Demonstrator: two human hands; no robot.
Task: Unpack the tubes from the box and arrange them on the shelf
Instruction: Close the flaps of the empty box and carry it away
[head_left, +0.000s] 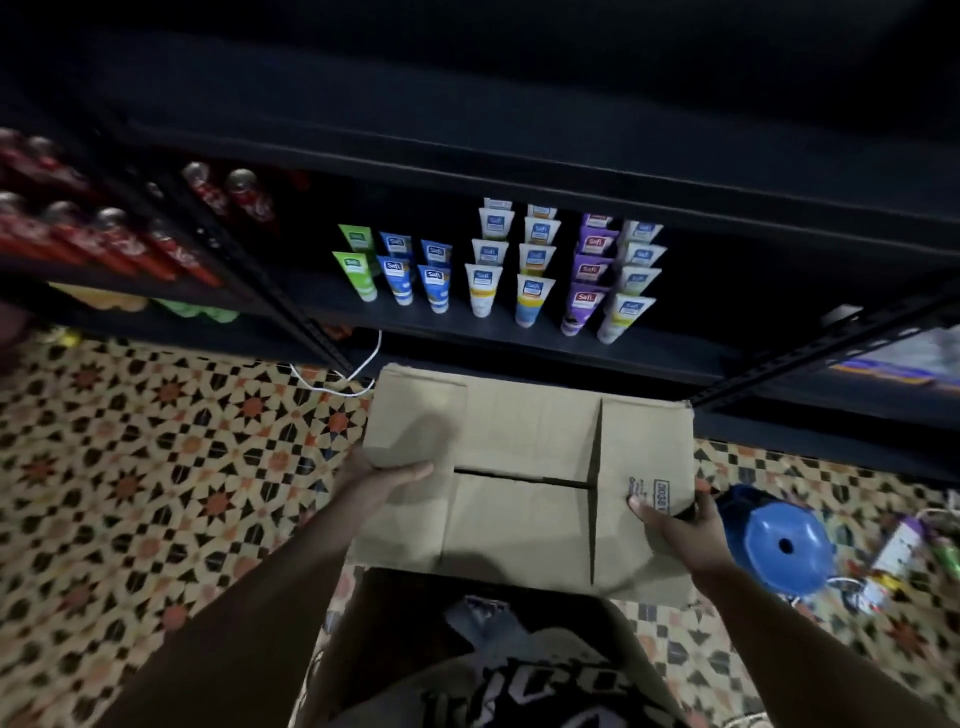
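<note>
Cardboard, plain brown: the box (524, 483) sat at centre frame, its flaps folded shut on the side facing me, a printed stamp near its right edge. I logged it as held off the floor between both hands, in front of the shelf.

Left hand (382, 475): at the box's left edge, thumb lying across the cardboard face, remaining fingers curled under and out of sight; clamped on the box.

Right hand (675, 519): at the box's right edge beside the stamp, thumb pressed on the face, fingers wrapped round the side; likewise clamped on the box.

Tubes (498, 270): standing cap-down in rows on the dark shelf (519, 332), upper centre of the frame. Green pair at the left, then blue, then white with yellow and blue bands, purple, and white at the right. Rows ran front to back, several deep; I could not count the rearmost.

Red cans (104, 234): upper left, on a neighbouring rack, blurred.

White cable (358, 371): trailing on the floor just left of the box's far corner.

Patterned floor tiles (156, 467): orange, black and cream, left and lower right.

Blue round object (784, 545): right of the box, beside my right hand, on the floor amid small clutter I could not identify.
</note>
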